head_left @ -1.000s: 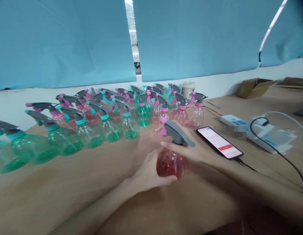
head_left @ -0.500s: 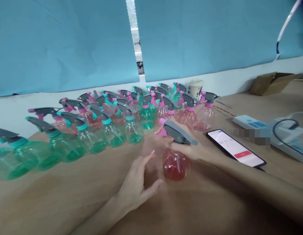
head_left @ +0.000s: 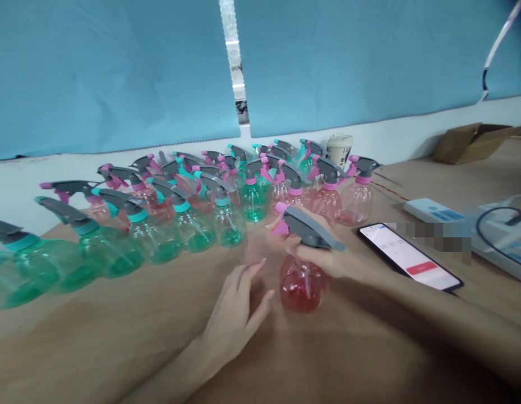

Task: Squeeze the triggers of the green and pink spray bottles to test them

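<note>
Currently right hand is wrapped round the neck of the red spray bottle, just under its grey trigger head. Bottle stands upright on the bench, front centre. Person's left hand is open with fingers loosely spread, just beside the bottle's left side; contact unclear. On the bottle's right a phone lies flat, screen lit. Rows of green and pink spray bottles stand behind. Beyond them a paper cup; far right a cardboard box.

The pink spray bottle is shiny see-through plastic with a dull grey plastic top. The worktop looks like smooth brown wood.
</note>
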The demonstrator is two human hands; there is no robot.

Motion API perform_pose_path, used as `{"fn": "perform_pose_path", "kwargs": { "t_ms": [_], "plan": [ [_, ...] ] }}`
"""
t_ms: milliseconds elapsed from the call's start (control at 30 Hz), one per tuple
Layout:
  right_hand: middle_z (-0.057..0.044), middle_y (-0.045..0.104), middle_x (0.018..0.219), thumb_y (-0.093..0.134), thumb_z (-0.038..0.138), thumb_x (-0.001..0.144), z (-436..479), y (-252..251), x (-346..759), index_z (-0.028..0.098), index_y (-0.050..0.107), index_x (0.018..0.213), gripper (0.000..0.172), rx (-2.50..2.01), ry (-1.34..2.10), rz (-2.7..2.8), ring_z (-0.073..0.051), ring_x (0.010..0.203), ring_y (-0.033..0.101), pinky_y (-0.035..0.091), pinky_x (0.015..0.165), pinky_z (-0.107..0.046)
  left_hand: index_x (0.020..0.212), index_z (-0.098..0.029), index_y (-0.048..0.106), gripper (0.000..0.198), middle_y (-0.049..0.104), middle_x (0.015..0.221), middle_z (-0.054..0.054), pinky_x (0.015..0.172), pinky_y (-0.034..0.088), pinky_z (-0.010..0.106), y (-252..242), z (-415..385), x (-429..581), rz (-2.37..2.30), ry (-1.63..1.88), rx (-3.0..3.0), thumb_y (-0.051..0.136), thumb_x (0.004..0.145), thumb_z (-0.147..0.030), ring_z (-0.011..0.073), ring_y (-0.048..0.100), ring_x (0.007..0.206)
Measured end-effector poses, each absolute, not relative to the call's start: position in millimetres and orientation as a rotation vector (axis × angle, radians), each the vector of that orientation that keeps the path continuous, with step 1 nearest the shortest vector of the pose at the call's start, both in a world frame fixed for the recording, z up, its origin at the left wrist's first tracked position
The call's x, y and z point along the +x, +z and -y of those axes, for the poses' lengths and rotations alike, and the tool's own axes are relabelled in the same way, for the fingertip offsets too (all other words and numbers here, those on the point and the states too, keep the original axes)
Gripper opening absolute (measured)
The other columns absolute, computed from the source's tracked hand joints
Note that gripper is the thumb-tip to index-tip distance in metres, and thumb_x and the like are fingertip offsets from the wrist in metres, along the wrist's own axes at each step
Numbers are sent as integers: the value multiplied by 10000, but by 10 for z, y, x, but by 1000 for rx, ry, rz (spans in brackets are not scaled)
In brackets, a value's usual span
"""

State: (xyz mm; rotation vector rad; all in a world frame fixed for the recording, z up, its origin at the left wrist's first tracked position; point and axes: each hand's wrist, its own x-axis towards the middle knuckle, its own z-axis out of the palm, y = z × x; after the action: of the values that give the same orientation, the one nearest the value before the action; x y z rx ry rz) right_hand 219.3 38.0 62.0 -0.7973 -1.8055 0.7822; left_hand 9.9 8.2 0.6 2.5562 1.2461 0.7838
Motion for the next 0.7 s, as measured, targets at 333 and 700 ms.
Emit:
{"fn": "perform_pose_path", "kwargs": {
  "t_ms": [333,700],
  "plan": [
    [47,535,679,490,154,678,-369,539,2149,262,471,917,263,-958,629,1788,-131,609,515,445,623,-284,1217,-191,438,363,420,1283,125,936,348,471,-117,-146,135,-1415,543,2760,442,878,-321,290,396,1179],
    [44,521,690,525,191,704,-383,494,2136,255,469,1028,334,-963,647,1773,-100,553,509,431,538,-235,1334,-192,309,477,429,1285,115,949,336,446,-109,-156,143,-1405,480,2733,432,889,-311,264,380,1186]
  ]
}}
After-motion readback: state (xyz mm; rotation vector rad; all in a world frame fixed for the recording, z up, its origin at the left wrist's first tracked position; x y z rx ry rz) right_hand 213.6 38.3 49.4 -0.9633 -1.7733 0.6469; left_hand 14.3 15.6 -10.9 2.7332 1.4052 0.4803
